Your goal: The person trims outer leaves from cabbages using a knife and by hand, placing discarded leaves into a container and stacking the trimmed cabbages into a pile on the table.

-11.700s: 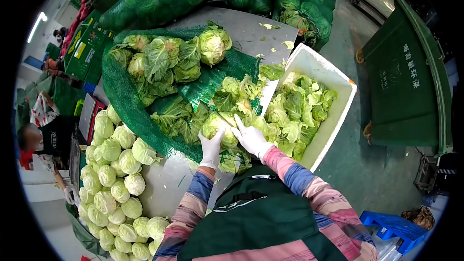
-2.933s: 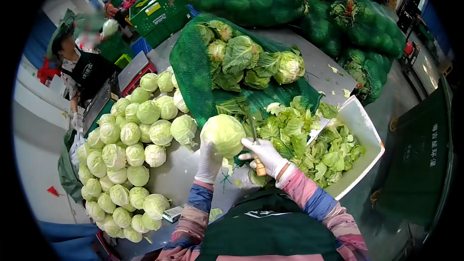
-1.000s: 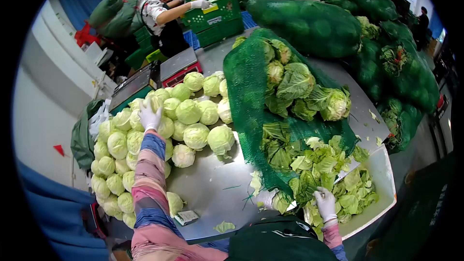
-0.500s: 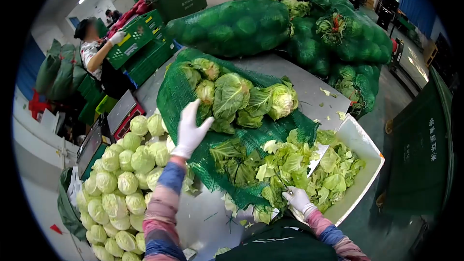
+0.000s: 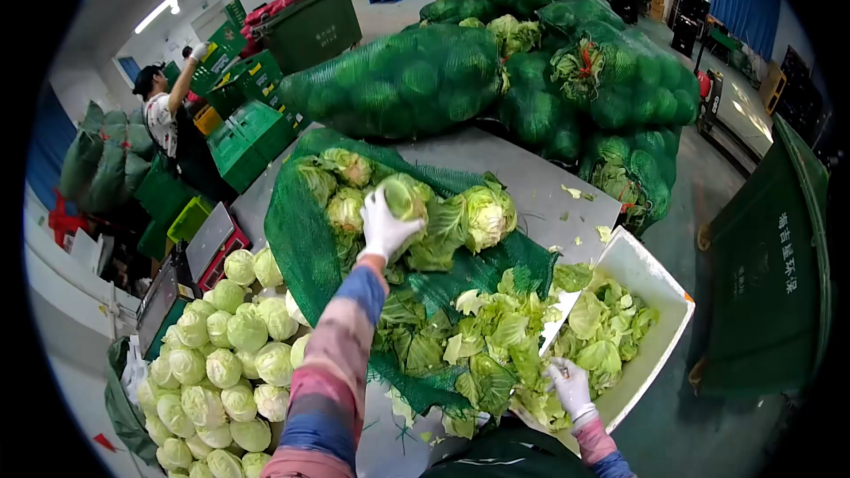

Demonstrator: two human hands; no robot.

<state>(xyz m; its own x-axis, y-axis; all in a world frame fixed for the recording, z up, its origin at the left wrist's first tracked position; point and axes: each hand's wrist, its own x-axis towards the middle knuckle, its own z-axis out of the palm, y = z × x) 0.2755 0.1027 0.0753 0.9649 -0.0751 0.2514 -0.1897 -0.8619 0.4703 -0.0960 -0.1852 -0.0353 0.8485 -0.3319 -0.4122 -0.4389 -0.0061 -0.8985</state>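
My left hand [image 5: 386, 228], in a white glove, grips a green cabbage [image 5: 407, 198] with thumb and fingers around its side. That cabbage lies among several leafy cabbages [image 5: 490, 217] on a spread green mesh bag [image 5: 297, 221]. My right hand [image 5: 570, 384], also gloved, is over loose leaves at the near edge of a white bin [image 5: 651, 336]. Its fingers are curled, and what they hold, if anything, cannot be made out. Torn outer leaves [image 5: 491, 345] cover the lower part of the mesh and spread toward the bin.
Trimmed cabbages [image 5: 221, 363] are piled at the left beside a red-edged scale [image 5: 217, 239]. Full mesh sacks [image 5: 407, 80] stand across the far side of the table [image 5: 567, 204]. A large green bin [image 5: 761, 274] is at right. A co-worker [image 5: 173, 124] stands by green crates [image 5: 252, 142].
My left hand has moved forward and right, from beside the cabbages onto one, which is now tilted. My right hand has moved slightly right and down, toward the white bin.
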